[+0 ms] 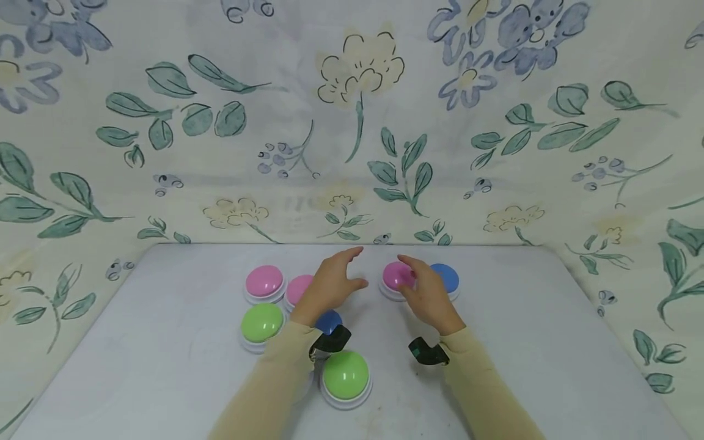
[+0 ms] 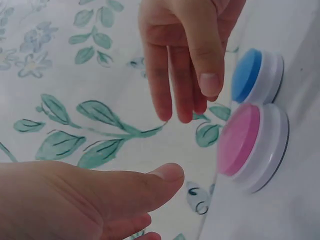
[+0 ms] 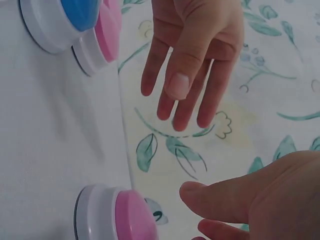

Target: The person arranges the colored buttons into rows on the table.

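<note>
My left hand hangs above the table between the two groups of buttons, thumb and fingers spread apart and holding nothing. Below it are a pink domed push button and a dark blue one, both partly covered by the hand and wrist. To the right, my right hand is also raised, fingers loosely bent, with nothing in its grasp. It overlaps a second pink button in the head view; the left wrist view shows that button apart from the fingers. Beside it sits a lighter blue button.
Another pink button and a green button stand at the left. A second green button is nearer the front, beside the left sleeve. The white table ends at a floral cloth behind and at both sides.
</note>
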Available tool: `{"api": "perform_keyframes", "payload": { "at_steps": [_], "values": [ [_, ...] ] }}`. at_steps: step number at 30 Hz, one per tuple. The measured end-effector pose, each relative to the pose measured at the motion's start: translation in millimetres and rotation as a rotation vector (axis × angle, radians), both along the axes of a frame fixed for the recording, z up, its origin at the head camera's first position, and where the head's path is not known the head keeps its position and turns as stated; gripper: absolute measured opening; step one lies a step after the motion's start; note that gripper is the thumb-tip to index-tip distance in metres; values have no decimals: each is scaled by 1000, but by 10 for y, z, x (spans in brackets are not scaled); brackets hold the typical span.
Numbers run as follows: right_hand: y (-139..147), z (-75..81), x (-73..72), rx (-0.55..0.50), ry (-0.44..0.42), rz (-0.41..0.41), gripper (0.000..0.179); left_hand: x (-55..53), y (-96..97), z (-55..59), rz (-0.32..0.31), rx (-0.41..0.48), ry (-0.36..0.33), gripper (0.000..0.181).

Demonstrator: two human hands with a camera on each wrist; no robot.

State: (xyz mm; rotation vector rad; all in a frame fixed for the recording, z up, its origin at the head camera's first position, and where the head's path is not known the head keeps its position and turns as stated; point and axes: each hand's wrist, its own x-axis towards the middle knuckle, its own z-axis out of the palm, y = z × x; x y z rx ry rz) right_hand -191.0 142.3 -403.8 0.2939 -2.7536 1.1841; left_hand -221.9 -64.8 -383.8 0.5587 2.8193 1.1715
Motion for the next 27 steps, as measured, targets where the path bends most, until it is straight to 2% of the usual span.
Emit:
{"api": "perform_keyframes", "payload": {
  "at_steps": [3, 7, 13, 21, 27],
  "values": [
    [-38, 10, 18, -9, 18, 12, 53, 55, -82, 52, 11, -2, -12, 70],
    [-110, 21, 49, -37, -8, 13, 54, 133, -186, 85, 4, -3, -3, 71],
    [-231, 38, 110, -45, -48, 40, 56, 276, -388, 84, 24, -51, -2, 72],
    [-325, 23, 156, -69, -26, 94, 55, 478, -622, 68, 48, -53, -32, 70],
    [-403, 19, 211, -97, 3, 157, 53, 575, -739, 56, 55, -59, -30, 70]
  ]
}}
